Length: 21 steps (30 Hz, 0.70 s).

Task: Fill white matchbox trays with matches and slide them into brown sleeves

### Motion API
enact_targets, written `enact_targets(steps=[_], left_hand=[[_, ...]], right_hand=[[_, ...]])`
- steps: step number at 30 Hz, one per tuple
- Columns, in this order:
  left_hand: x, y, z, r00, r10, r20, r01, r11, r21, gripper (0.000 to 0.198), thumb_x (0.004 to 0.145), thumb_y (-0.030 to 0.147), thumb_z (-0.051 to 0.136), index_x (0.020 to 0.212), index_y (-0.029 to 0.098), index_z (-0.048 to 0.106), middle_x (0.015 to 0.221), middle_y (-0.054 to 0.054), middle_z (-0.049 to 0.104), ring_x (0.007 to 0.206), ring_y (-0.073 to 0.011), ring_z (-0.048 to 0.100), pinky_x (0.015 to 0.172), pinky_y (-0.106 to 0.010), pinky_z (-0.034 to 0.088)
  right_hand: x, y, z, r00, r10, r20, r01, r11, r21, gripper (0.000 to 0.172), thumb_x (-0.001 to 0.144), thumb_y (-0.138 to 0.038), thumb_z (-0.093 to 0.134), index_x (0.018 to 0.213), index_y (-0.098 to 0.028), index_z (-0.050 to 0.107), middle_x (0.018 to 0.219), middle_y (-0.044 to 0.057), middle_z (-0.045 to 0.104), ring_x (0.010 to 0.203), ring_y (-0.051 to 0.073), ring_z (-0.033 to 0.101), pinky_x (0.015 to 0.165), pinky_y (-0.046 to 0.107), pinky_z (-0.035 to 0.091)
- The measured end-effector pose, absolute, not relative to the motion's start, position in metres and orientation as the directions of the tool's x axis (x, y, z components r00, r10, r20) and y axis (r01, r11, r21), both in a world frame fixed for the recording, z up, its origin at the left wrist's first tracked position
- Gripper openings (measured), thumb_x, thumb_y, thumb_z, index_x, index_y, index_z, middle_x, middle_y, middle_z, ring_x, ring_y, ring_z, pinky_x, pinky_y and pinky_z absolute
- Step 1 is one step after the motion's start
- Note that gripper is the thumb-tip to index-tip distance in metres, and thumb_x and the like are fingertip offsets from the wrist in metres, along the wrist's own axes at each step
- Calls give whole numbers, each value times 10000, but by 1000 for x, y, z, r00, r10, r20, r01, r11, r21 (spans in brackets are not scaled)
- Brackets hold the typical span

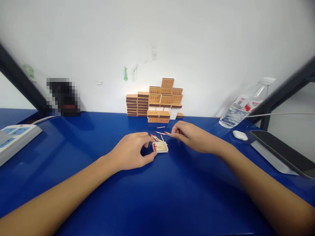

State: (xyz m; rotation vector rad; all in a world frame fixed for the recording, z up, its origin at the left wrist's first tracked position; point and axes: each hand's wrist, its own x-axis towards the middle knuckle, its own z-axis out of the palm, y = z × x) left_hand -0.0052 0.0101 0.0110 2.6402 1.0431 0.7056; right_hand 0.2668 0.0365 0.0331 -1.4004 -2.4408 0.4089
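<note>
A small open matchbox tray [160, 147] with red-tipped matches lies on the blue table [157, 196]. My left hand [133, 151] curls round its left side, thumb and fingers touching the tray. My right hand [190, 136] is just right of it, fingers pinched on a match [168, 133]. Several loose matches [157, 137] lie scattered behind the tray.
A stack of matchboxes [157, 101] stands against the white wall. A power strip [14, 136] sits at the left edge. At right are a tilted water bottle [242, 108], a white earbud case [240, 135] and a phone [283, 152].
</note>
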Motion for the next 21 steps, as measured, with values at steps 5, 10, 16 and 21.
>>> enact_targets(steps=[5,10,16,21], left_hand=[[-5,9,10,639,679,362,579,-734,354,172,897,345,690,986,198,702,819,14,632,684,-133,544,624,-289,407],[-5,9,11,653,675,342,573,-736,360,153,902,327,681,975,194,700,823,9,631,692,-135,548,620,-287,405],[-5,8,11,659,656,368,549,-754,362,183,900,324,690,1035,203,709,825,18,629,687,-128,548,625,-283,415],[-3,3,13,697,620,361,496,-780,381,187,892,311,696,1037,195,716,830,13,634,700,-129,562,635,-283,441]], right_hand=[[242,13,33,-611,780,134,685,606,-404,152,1049,-253,488,944,-208,587,1002,68,640,877,193,587,783,320,458],[238,11,25,-630,758,169,676,643,-359,125,1043,-212,527,952,-197,611,1035,65,617,875,182,592,783,311,458],[244,24,27,-477,818,321,747,570,-342,108,989,-237,608,912,-202,675,918,35,649,805,170,588,722,304,424],[244,36,16,-255,915,314,863,361,-353,148,934,-317,660,847,-199,680,859,43,678,736,177,580,686,322,409]])
